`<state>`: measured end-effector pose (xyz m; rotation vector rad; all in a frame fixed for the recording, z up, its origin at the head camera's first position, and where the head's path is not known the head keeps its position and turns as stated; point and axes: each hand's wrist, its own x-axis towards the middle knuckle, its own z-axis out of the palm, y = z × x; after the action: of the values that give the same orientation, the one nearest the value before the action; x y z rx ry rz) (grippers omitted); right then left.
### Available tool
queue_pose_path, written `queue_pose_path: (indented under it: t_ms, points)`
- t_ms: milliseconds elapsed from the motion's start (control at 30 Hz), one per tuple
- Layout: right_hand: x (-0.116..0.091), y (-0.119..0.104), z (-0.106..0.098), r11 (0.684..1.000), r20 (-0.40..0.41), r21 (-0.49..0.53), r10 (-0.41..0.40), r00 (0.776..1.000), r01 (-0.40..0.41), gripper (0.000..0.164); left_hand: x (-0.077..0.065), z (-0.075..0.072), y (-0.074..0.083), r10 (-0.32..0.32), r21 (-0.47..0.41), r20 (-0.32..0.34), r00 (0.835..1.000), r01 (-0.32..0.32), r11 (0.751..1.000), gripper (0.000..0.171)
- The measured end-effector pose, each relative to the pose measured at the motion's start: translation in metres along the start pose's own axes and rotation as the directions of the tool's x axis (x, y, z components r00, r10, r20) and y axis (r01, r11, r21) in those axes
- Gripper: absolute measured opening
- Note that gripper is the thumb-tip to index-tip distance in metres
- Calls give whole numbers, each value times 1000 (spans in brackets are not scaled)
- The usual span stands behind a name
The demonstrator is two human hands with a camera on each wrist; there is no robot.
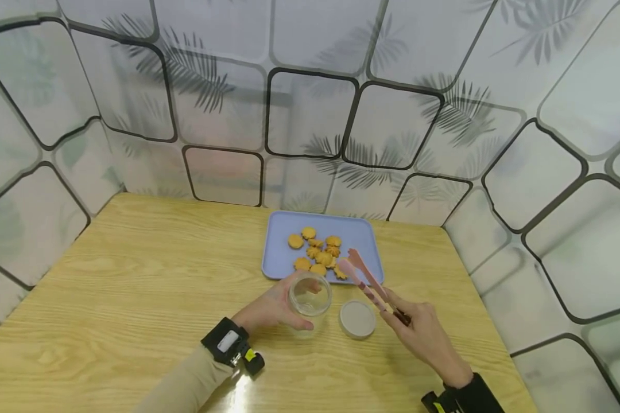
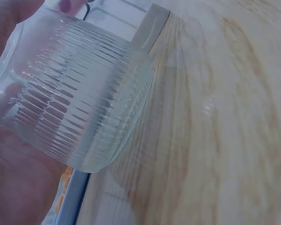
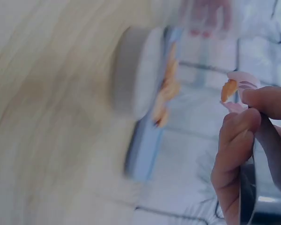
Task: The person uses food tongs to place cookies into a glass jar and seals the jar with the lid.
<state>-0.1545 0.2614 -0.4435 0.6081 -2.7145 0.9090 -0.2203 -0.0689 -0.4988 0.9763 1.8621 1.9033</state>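
My left hand (image 1: pixel 275 304) grips a clear ribbed glass jar (image 2: pixel 84 89), fingers on its far side and thumb in front. The jar's round mouth faces up in the head view, just in front of the blue tray (image 1: pixel 271 244). In my right hand (image 1: pixel 421 330) is a pair of pink-tipped tongs (image 1: pixel 374 289) with metal handles, reaching toward the tray's front right corner. A golden cookie (image 3: pixel 229 90) shows between the tong tips in the right wrist view. Several more golden cookies (image 1: pixel 324 258), some scalloped, lie on the tray.
A round whitish lid (image 1: pixel 357 319) lies flat on the wood-grain table (image 1: pixel 134 298), between the jar and my right hand. Patterned translucent curtains (image 1: pixel 310 115) hang behind the table and along both sides.
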Motion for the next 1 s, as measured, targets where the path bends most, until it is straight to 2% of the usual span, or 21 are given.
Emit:
queue_pose_path:
  t_ms: [233,433,633,800,1000]
  points:
    - [-6,-32,-4,983,21,163,-85,996,80,42,-2,1,-2,-30,-1,3,1000,30,1000,82]
    - [-7,-44,1,961,59,238,-157,986,138,42,-2,2,1,-58,32,-13,998,58,998,84]
    - [-8,-50,3,955,108,255,-183,977,150,43,-1,1,3,-84,-15,10,996,84,996,88]
    - [-7,-53,4,954,121,250,-199,973,164,44,-2,-2,2,-66,-41,28,997,67,997,91]
    - [-7,-54,3,950,142,274,-196,970,152,47,-1,-4,0,-47,-22,37,998,48,999,88]
